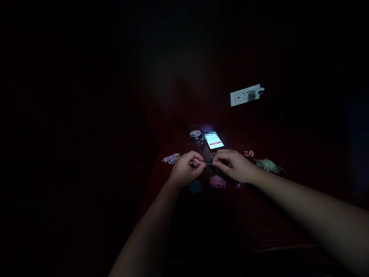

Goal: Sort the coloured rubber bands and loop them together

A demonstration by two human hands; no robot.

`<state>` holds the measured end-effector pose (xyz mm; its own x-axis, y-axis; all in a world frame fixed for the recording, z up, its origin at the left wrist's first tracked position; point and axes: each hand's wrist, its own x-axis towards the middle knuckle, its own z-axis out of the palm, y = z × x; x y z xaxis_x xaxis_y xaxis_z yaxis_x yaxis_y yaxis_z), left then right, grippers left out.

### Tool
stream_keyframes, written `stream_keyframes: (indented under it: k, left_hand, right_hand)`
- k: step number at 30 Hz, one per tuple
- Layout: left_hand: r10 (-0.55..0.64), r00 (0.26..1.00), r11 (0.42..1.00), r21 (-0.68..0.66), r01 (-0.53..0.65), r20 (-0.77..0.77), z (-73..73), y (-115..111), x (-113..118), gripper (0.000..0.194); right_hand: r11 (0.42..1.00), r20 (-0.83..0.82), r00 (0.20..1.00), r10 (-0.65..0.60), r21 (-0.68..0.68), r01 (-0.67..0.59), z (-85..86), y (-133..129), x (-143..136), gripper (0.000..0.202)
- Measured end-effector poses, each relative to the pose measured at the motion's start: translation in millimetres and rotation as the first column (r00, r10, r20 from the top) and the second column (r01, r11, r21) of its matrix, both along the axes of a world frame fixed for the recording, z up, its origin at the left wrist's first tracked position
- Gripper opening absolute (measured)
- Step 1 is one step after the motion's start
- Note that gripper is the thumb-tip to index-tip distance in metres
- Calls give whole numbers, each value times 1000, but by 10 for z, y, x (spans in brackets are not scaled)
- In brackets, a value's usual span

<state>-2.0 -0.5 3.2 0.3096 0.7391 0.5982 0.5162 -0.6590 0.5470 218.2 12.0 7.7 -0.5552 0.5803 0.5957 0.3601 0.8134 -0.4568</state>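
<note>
Between my two hands a short thin pale strand is stretched. My left hand pinches its left end between thumb and fingertips, and my right hand pinches the right end. A small dark green pile lies behind the strand, partly hidden. Nearer me on the dark red table are a pink pile of small bands and a dim blue pile. Left of my left hand lies a mixed-colour pile. Right of my right hand are a pale yellow-green pile and orange pieces.
A lit phone lies beyond my hands, beside a clear jar with a lid. On the wall at the back right is a white socket with a plug in it. The table's front edge shows dimly; the surroundings are dark.
</note>
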Motion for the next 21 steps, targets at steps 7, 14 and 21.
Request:
stream_keyframes:
  k: [7,14,21]
  left_hand:
    - [6,999,999,31,-5,-34,33,-17,42,11]
    - [-7,995,993,117,19,-98,131,-85,100,9]
    - [15,991,989,147,6,-137,152,-99,104,9]
  right_hand:
    - [995,-2,1000,-4,-100,4,-14,-3,-22,13]
    - [989,-17,1000,-4,-145,2,-3,-37,-28,14]
    - [988,-15,1000,-19,-151,16,-10,-24,-29,14]
